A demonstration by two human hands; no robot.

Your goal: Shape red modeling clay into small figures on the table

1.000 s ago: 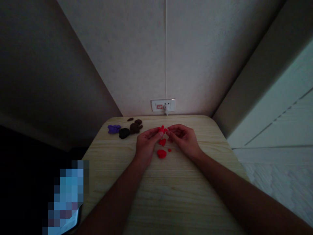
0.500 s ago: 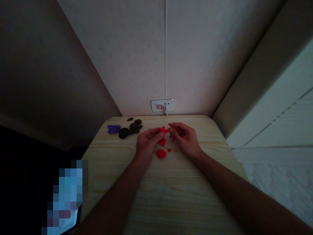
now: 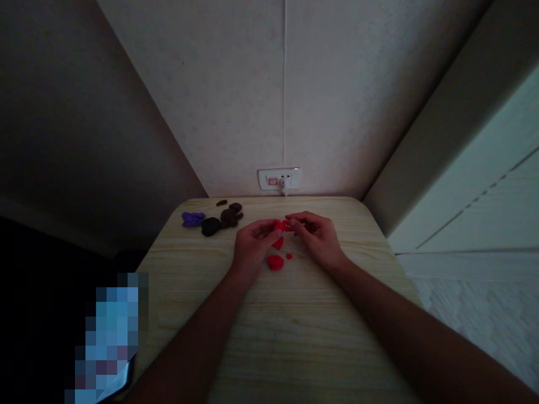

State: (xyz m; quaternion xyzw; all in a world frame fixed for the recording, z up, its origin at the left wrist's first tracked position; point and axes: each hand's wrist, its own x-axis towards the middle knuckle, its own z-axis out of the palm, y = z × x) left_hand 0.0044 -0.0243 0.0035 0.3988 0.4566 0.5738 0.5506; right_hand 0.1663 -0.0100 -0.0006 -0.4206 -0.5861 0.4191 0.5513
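Between thumb and fingers, my left hand (image 3: 255, 241) pinches a small red modelling clay figure (image 3: 286, 225) with rounded knobs. From the other side, my right hand (image 3: 318, 234) has its thumb and forefinger closed at the figure's right edge. Both hands partly cover the figure. A pointed red clay piece (image 3: 278, 243) shows just under my left thumb; I cannot tell whether it is joined to the figure. Nearer me on the table lie a red clay lump (image 3: 275, 262) and a tiny red bit (image 3: 289, 256).
Purple clay (image 3: 192, 219), black clay (image 3: 211, 226), brown clay (image 3: 229, 217) and a thin brown strip (image 3: 221, 202) lie at the back left of the wooden table (image 3: 290, 331). A wall socket (image 3: 269, 179) holds a plug behind. A lit screen (image 3: 115, 325), blurred out, is at lower left.
My right thumb and forefinger have moved left and closed onto the red figure's edge. My left hand keeps its hold, and the view has shifted slightly.
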